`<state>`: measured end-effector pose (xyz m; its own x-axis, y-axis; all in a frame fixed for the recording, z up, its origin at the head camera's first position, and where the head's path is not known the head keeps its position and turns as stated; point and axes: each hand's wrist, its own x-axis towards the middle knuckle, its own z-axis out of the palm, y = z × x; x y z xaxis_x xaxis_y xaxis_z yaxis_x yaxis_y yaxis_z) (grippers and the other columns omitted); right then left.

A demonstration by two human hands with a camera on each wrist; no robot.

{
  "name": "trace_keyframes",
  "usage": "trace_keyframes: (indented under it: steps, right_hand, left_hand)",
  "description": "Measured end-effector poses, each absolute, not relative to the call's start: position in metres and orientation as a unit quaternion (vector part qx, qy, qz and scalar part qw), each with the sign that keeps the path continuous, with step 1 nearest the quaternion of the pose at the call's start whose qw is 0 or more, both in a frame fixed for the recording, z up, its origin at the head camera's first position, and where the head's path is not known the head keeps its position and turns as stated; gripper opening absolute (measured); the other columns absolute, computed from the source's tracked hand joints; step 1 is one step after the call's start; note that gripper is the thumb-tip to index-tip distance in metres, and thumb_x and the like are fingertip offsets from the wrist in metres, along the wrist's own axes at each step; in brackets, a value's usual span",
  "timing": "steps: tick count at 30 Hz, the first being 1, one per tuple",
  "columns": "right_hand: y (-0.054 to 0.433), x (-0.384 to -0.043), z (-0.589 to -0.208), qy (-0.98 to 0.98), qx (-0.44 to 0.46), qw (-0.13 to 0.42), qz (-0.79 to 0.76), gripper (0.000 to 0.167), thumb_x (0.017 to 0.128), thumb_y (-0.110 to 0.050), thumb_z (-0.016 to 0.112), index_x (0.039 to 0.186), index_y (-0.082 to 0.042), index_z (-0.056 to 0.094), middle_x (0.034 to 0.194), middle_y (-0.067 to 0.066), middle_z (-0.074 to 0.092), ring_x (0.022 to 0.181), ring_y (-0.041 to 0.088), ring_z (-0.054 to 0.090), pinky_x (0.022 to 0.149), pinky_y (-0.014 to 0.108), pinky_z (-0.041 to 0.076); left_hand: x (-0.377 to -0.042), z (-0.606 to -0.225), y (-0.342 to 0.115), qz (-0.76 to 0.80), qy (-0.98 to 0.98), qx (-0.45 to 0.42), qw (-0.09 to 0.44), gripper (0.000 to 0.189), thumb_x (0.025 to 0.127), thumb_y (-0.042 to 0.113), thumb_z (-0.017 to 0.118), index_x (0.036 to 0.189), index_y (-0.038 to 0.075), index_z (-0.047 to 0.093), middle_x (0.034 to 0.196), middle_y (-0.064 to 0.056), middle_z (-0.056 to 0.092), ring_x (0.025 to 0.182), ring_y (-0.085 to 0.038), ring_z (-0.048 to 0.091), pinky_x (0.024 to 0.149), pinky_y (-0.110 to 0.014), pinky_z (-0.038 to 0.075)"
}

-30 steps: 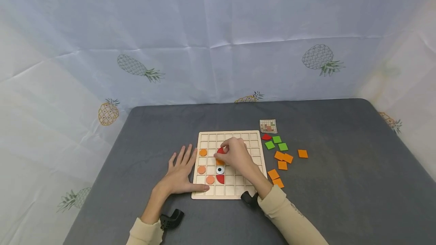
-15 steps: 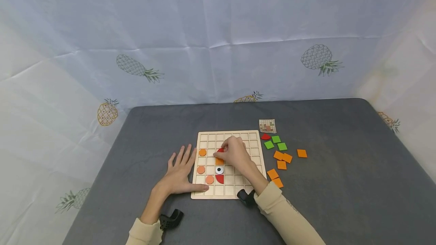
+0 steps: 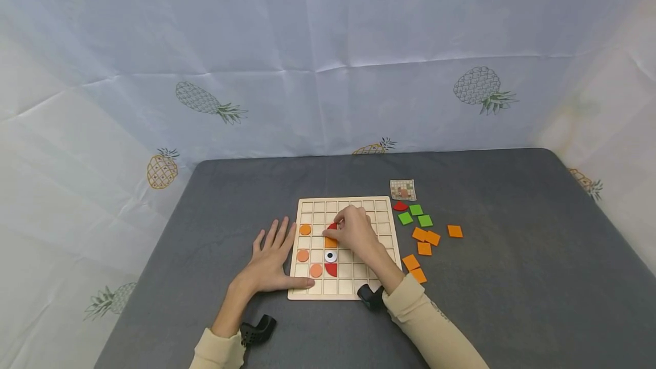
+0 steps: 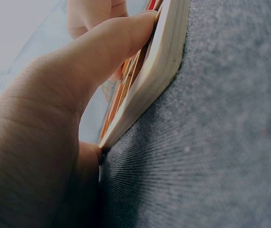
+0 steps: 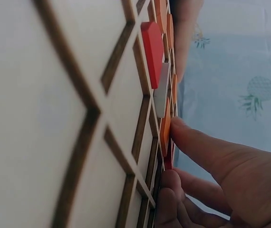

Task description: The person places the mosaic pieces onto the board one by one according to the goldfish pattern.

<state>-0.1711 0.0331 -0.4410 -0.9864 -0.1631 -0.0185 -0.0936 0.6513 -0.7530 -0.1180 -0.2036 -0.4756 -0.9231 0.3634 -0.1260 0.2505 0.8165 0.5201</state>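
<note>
A wooden grid board (image 3: 330, 287) lies on the grey table. My left hand (image 3: 267, 266) is spread flat at its left side, fingers straight. In the left wrist view that hand's thumb (image 4: 111, 40) rests over the board's near edge. My right hand (image 3: 356, 235) bends over the middle of the board, fingers and thumb around a red curved-edge piece (image 3: 332, 226), which they partly hide. Just below sits an orange square (image 3: 330, 242), with the right thumb (image 5: 197, 142) close against it. Further down the column are a white eye disc (image 3: 331, 256) and a red quarter-round piece (image 3: 331, 270).
Orange discs (image 3: 305, 229) occupy several left cells. Right of the board lie green squares (image 3: 415, 210), orange squares (image 3: 455, 231) and another red piece (image 3: 400, 206). A small pattern card (image 3: 403, 190) lies behind them. A pineapple-print curtain (image 3: 328, 107) hangs at the back.
My right wrist has shifted slightly left, while its fingers stay at the same cells. The left hand and the pieces look unmoved.
</note>
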Motion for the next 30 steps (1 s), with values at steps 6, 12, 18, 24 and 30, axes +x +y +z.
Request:
trace_keyframes:
  steps: [6, 12, 18, 24, 30]
  right_hand:
    - [0.034, -0.169, -0.441, 0.904, -0.076, 0.040, -0.418, 0.021, 0.086, -0.015, 0.093, 0.093, 0.002, 0.083, 0.059, -0.002, 0.052, 0.058, 0.011, 0.045, 0.055, 0.022, 0.034]
    - [0.035, -0.169, -0.443, 0.902, -0.085, 0.038, -0.421, 0.017, 0.087, -0.012, 0.092, 0.093, 0.002, 0.084, 0.060, -0.003, 0.051, 0.056, 0.009, 0.044, 0.055, 0.021, 0.033]
    - [0.036, -0.169, -0.445, 0.900, -0.094, 0.038, -0.424, 0.013, 0.087, -0.010, 0.091, 0.089, 0.001, 0.084, 0.059, -0.002, 0.052, 0.057, 0.009, 0.044, 0.055, 0.021, 0.032]
    - [0.037, -0.170, -0.444, 0.898, -0.099, 0.037, -0.428, 0.011, 0.088, -0.008, 0.090, 0.084, 0.000, 0.084, 0.060, -0.001, 0.057, 0.059, 0.010, 0.046, 0.055, 0.021, 0.033]
    - [0.037, -0.170, -0.442, 0.897, -0.098, 0.041, -0.428, 0.011, 0.088, -0.008, 0.090, 0.090, 0.002, 0.084, 0.061, -0.001, 0.055, 0.059, 0.010, 0.045, 0.055, 0.021, 0.033]
  left_hand:
    - [-0.116, -0.475, -0.204, 0.268, 0.943, 0.170, 0.102, 0.146, 0.072, 0.090, 0.074, 0.174, 0.002, 0.018, 0.182, -0.029, 0.008, 0.168, -0.055, 0.003, 0.127, -0.078, 0.000]
    - [-0.117, -0.470, -0.203, 0.237, 0.949, 0.162, 0.129, 0.142, 0.075, 0.079, 0.079, 0.174, 0.001, 0.014, 0.182, -0.028, 0.005, 0.169, -0.054, 0.001, 0.129, -0.077, 0.002]
    - [-0.119, -0.467, -0.203, 0.216, 0.952, 0.154, 0.153, 0.140, 0.077, 0.074, 0.079, 0.175, 0.003, 0.009, 0.183, -0.025, 0.001, 0.170, -0.051, 0.000, 0.130, -0.076, 0.003]
    - [-0.120, -0.468, -0.202, 0.220, 0.952, 0.152, 0.148, 0.140, 0.076, 0.073, 0.080, 0.175, 0.003, 0.011, 0.183, -0.025, 0.001, 0.170, -0.051, -0.002, 0.130, -0.076, 0.001]
    - [-0.119, -0.466, -0.202, 0.221, 0.952, 0.153, 0.145, 0.140, 0.076, 0.074, 0.080, 0.175, 0.003, 0.010, 0.183, -0.025, 0.002, 0.170, -0.051, 0.000, 0.130, -0.077, 0.003]
